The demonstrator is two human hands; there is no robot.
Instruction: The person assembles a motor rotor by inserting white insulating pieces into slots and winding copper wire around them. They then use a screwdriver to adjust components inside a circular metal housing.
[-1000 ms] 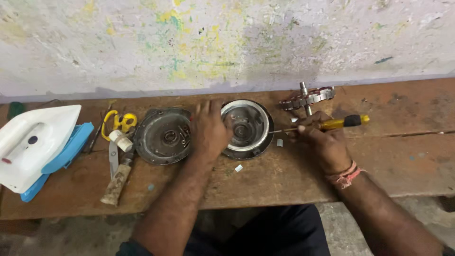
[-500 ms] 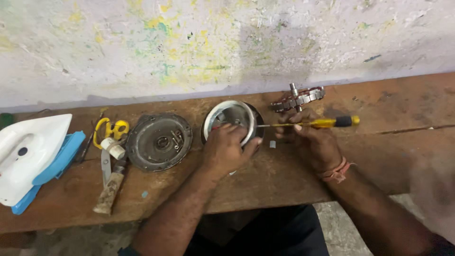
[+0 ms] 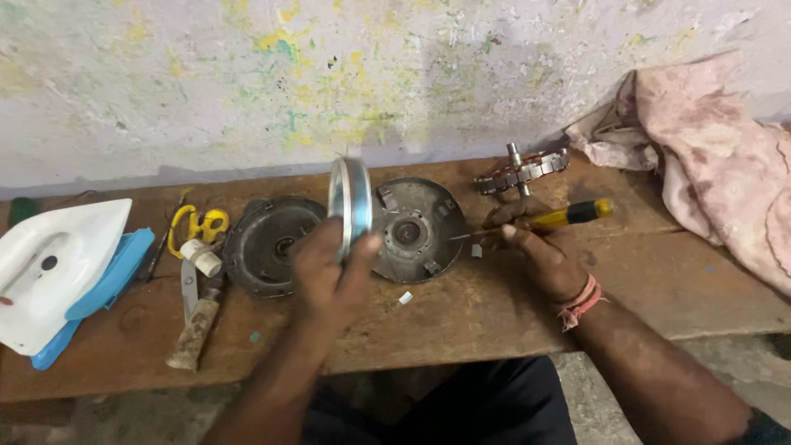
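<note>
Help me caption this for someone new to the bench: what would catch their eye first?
Probably the shiny metal ring cover, lifted on edge by the left hand at the middle of the wooden bench. Just right of it lies a round grey housing plate, with the right hand holding a yellow-handled screwdriver toward it. At far left sits a white and blue clothes iron.

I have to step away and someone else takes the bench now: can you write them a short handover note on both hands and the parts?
Left hand: holds the shiny metal ring cover on edge, lifted off the bench.
Right hand: grips the yellow-handled screwdriver, tip toward the grey housing plate.
Parts: the plate lies flat on the wooden bench; a dark round cover to its left; the rotor behind.
Done: ring cover is off the plate.
Left: not shown; small loose bits lie on the bench.
</note>
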